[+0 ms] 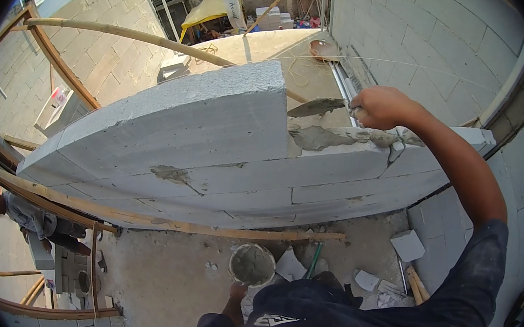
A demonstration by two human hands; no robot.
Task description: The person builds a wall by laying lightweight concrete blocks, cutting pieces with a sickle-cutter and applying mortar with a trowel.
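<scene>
My right hand [383, 107] is closed round the handle of a trowel [316, 108], its blade smeared with grey mortar. The blade is just above the top of a light block wall, by the end face of a raised block [216, 114]. Wet mortar [319, 138] covers the course beneath and hangs over its front edge. Low in the view, my left hand [238, 290] grips the rim of a round bucket [231, 264] of grey mortar. Its fingers are partly hidden by the rim.
Broken block pieces [290, 265] and a loose block [408, 245] lie on the floor. A wooden batten [267, 234] runs along the wall's foot. Another person [45, 217] bends at the far left. Beyond the wall stand a bamboo pole [135, 35] and a brown basin [323, 50].
</scene>
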